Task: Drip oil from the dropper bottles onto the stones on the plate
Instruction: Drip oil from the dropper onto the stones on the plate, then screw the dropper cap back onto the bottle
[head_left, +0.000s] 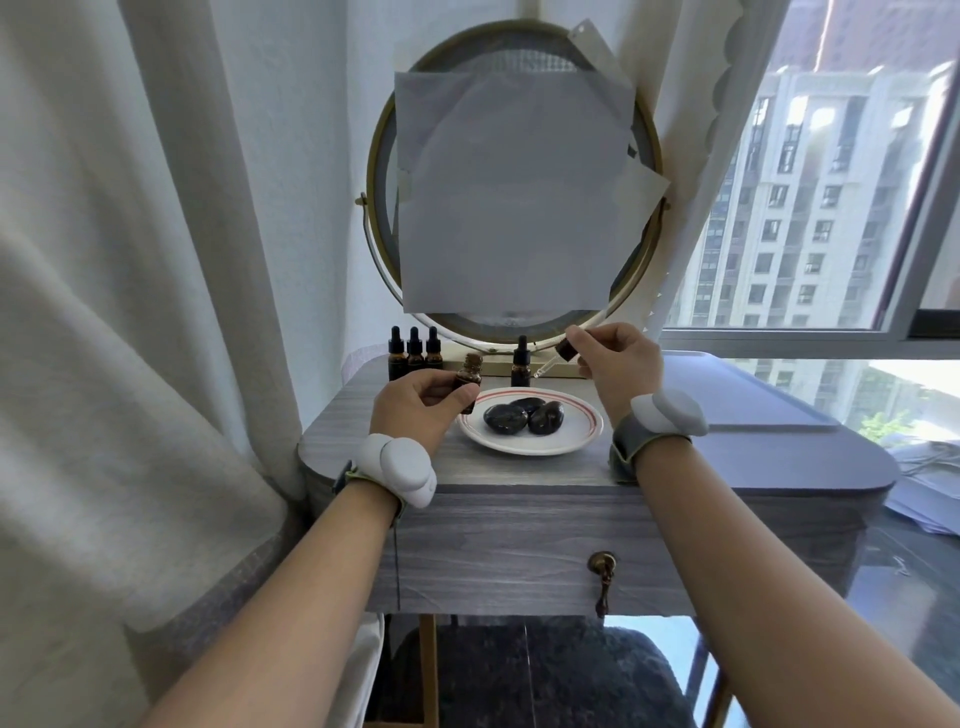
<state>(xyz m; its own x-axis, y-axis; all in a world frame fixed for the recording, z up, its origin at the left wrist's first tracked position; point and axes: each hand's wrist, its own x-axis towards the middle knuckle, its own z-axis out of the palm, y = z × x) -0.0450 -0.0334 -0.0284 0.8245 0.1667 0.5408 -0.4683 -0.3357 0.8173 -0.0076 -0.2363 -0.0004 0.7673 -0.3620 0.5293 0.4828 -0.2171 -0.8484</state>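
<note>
Stones (524, 415), glossy black, lie on my red-rimmed plate (582, 436); left hand (415, 405) grips an uncapped amber bottle (467, 382), right hand (618, 358) pinches its glass dropper (556, 361); no labels legible.

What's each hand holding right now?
Left hand: closed around the open dropper bottle, upright beside the plate.
Right hand: pinching the dropper cap, pipette angled down-left above the plate.

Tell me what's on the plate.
Three dark polished stones lie clustered, touching, in the middle of the white red-rimmed plate. The left hand with its open bottle covers the plate's left edge.
</note>
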